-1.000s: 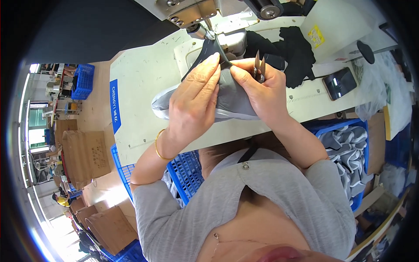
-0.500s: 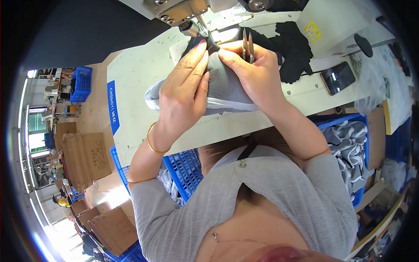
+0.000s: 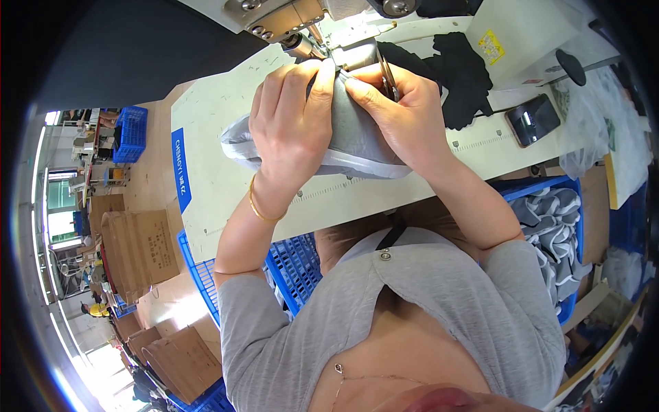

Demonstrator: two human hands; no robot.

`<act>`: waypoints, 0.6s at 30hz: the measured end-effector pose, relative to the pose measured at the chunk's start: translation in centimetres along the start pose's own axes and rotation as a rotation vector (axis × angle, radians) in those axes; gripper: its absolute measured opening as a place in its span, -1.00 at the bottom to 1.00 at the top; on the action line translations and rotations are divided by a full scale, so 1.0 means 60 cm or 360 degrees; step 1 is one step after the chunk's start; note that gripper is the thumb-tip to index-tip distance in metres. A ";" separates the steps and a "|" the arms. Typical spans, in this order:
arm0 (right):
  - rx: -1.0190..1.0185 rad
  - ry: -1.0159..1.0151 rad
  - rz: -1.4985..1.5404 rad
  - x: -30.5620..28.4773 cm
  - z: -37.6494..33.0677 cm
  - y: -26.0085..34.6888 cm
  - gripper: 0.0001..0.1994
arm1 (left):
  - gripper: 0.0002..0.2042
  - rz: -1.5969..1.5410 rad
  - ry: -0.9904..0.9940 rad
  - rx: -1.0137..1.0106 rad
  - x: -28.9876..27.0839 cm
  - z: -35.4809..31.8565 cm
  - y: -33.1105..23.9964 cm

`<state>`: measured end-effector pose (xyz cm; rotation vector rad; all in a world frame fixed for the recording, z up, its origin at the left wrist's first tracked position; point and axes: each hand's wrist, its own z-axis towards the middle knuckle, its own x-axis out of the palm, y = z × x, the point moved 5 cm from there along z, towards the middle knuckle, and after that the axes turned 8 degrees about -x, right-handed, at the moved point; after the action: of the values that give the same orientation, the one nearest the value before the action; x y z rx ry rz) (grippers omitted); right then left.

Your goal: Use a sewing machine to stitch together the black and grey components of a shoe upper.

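Observation:
A grey fabric shoe upper with a white lower edge lies under both hands, its far end at the needle area of the sewing machine. My left hand is closed on the upper's far left part, fingertips pressed together beside the machine's roller. With thumb and forefinger my right hand pinches the upper's dark far edge. A small pair of scissors is tucked in the right hand's fingers, blades pointing away from me. Fingers hide the spot under the needle.
Black fabric pieces lie right of the machine, near a phone on the white table. A blue crate of grey-and-white pieces stands at my right, another blue crate at my left. Cardboard boxes stand on the floor.
My left hand has turned and curled its fingers, its fingertips now closer to the needle area. The upper has shifted slightly, and the scissors' blades have tilted and come closer together.

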<state>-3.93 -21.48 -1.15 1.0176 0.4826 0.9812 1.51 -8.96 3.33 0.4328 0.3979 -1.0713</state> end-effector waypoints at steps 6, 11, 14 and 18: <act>0.0017 0.0047 0.0022 -0.001 -0.001 -0.001 -0.86 | -0.77 -0.0139 -0.0019 -0.0007 0.008 0.000 0.013; 0.0048 0.0031 0.0053 -0.002 -0.003 -0.012 -0.85 | -0.79 -0.0226 -0.0102 -0.0068 0.008 -0.005 0.013; 0.0017 0.0006 0.0078 -0.001 -0.004 -0.016 -0.85 | -0.78 -0.0141 -0.0102 0.0008 0.008 -0.005 0.008; 0.0067 -0.0009 0.0111 0.001 -0.002 -0.016 -0.85 | -0.77 -0.0120 -0.0062 0.0022 0.009 -0.003 0.011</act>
<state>-3.53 -21.53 -2.01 1.0806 0.4671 1.0335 2.32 -9.01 2.97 0.4113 0.3750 -1.1543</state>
